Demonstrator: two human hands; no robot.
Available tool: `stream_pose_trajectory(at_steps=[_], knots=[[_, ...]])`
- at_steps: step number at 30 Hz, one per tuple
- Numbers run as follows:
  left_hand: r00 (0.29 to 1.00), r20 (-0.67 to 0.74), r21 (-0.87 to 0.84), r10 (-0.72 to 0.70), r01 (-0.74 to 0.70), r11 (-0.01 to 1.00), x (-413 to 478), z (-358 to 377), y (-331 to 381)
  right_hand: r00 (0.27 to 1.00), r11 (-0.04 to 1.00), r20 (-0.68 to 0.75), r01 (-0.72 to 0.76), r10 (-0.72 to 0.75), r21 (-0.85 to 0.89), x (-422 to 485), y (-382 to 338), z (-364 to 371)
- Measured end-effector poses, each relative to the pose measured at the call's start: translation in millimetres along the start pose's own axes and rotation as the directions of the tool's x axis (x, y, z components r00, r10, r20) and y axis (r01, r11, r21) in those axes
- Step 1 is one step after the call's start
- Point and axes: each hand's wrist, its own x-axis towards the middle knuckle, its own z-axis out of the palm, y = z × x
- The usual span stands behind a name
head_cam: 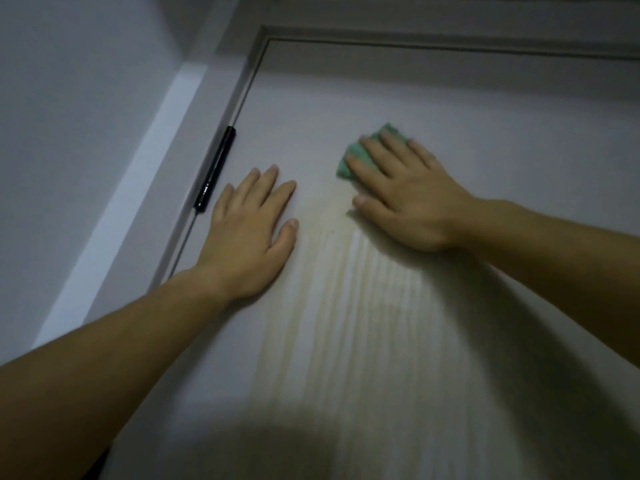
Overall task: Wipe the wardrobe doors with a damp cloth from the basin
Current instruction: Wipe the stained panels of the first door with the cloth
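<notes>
View from the head cam, looking up along a pale wardrobe door (381,323) in dim light, w/ two bare forearms reaching in from the bottom corners. The door surface is whitish-grey & smooth, w/ faint yellowish vertical streaks fanning down its middle, between & below the hands; can't tell if they're wood grain or damp marks. The R hand (405,199) lies palm-down on the door w/ fingers spread & fairly straight, pressing a small green cloth (349,164) flat against the surface. The cloth is a soft teal-green, bunched or folded, mostly hidden under the fingers; its edges peek out past the fingertips & beside the index finger, slightly blurred. The L hand (249,233) rests flat on the same door, near the R hand but apart from it, fingers straight & close together, thumb out to the side, holding nothing. Just beside the L hand, at the door's edge, sits a glossy black hinge (215,168). A grey frame (415,32) runs along the door's top & side, w/ a plain pale wall (69,98) beyond. A dark shadow covers the bottom of the door.
</notes>
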Motion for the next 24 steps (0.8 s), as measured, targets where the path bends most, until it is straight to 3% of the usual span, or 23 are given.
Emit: stream_pose_trajectory(at_steps=[3,6,8,13,15,18,24], knots=[[1.0,0.002,0.012,0.025,-0.025,1.0,-0.7,1.8,-5.1,0.997,0.997,-0.003,0.074,-0.074,-0.03,-0.5,5.1,3.1],[0.998,0.003,0.038,0.056,-0.056,0.998,-2.1,3.8,-10.4,0.985,0.986,-0.058,-0.163,0.165,0.033,35.2,29.4,-6.8],[0.998,0.012,0.035,0.062,-0.062,0.997,-2.1,4.5,-12.8,0.974,0.974,-0.045,-0.219,0.222,0.057,48.3,17.9,-8.8],[0.996,0.029,0.023,0.079,-0.079,0.997,-0.2,-1.2,-17.2,0.99,0.99,0.019,0.143,-0.143,-0.014,14.3,-38.0,9.2],[0.994,0.055,0.028,0.096,-0.098,0.995,-0.5,-5.2,-21.2,0.996,0.997,0.03,0.08,-0.079,-0.006,22.4,-19.5,0.8],[0.988,0.083,0.035,0.127,-0.131,0.991,-1.7,-9.1,-27.9,0.99,0.99,0.01,-0.138,0.138,0.026,43.3,-0.5,-8.8],[0.995,0.076,-0.071,0.058,-0.053,0.996,-21.9,-9.5,-39.5,0.994,0.995,0.061,0.097,-0.095,-0.029,-0.4,-41.4,5.0]])
